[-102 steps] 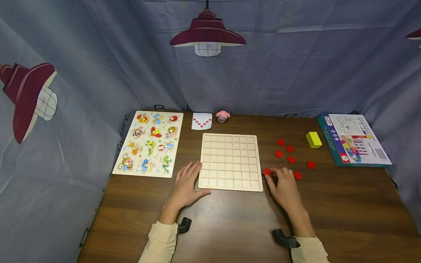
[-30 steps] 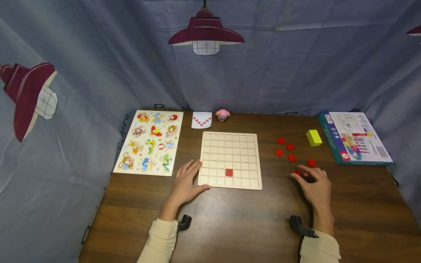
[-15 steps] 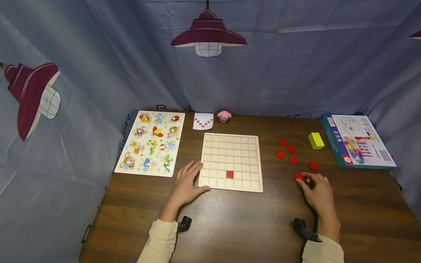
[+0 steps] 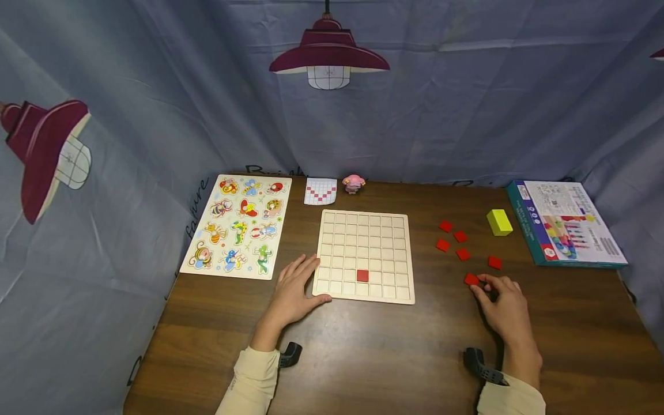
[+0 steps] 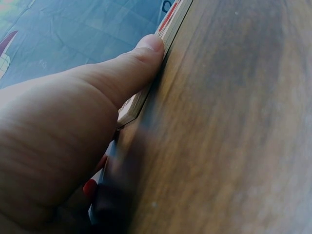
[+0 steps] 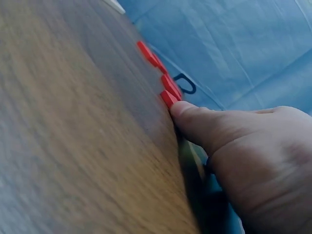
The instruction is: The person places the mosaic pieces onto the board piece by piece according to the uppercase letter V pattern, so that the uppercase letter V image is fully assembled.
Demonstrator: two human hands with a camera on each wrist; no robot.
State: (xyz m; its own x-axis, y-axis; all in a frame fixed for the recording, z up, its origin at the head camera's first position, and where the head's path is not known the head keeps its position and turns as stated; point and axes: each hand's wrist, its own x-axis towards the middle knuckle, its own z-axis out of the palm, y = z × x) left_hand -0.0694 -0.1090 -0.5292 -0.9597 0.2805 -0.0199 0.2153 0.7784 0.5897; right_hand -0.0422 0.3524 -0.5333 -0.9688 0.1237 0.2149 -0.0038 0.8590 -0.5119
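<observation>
A square wooden grid board [image 4: 363,245] lies mid-table with one red square tile [image 4: 362,276] in a cell of its second row from the front. At the board's front left corner rests my left hand [image 4: 294,294], fingers along the left side and thumb at the front edge. The left wrist view shows that thumb [image 5: 141,61] against the board's edge. My right hand [image 4: 503,302], right of the board, pinches another red tile [image 4: 471,279] at its near right corner between thumb and forefinger. In the right wrist view the thumb touches this tile [image 6: 168,98]; the forefinger is hidden.
Several loose red tiles [image 4: 460,237] lie beyond the right hand. A yellow block [image 4: 499,223] and a boxed set [image 4: 568,225] stand farther right. An insect puzzle board [image 4: 236,227] lies left; a pattern card [image 4: 320,191] and a pink figurine [image 4: 354,184] are behind the grid.
A red tile that was by my right fingers at the board's right edge is now in a grid cell. My right hand has moved right to another tile. The left hand stays put.
</observation>
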